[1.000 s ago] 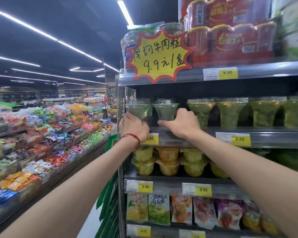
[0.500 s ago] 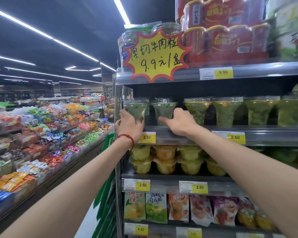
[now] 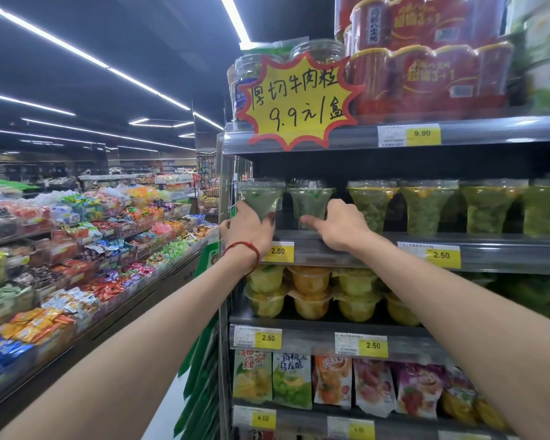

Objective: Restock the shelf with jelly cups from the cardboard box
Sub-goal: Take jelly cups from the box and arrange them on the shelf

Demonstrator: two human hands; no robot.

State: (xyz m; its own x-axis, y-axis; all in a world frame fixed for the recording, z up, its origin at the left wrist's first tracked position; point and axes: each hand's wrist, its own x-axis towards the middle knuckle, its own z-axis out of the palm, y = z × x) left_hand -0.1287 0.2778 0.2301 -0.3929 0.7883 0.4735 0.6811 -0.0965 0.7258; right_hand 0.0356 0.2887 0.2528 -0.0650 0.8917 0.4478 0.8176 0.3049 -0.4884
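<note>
**Both hands on green jelly cups at the shelf's left end**

The left hand (image 3: 248, 228) is gripping the leftmost jelly cup (image 3: 261, 196), with its fingers curling round the narrow lower part. The wide lidded top is flaring out above the knuckles. The cup's foot is sitting behind the hand, so I cannot tell whether it is touching the shelf (image 3: 378, 249). A red cord (image 3: 245, 247) is circling that wrist.

The right hand (image 3: 343, 228) is holding the second jelly cup (image 3: 310, 200) low down. The thumb is lying across the front of its base and the fingers are rising along its right side. This cup is standing upright just beside the first, and their rims are nearly meeting.

To the right, a row of green cups (image 3: 426, 208) is lining the same shelf, the nearest just beside the right hand's knuckles. A price tag (image 3: 278, 251) reading 2.50 is showing on the shelf edge between the two wrists. Fruit cups (image 3: 310, 293) are sitting stacked one shelf below, and a yellow starburst sign (image 3: 299, 100) is hanging from the shelf above.
</note>
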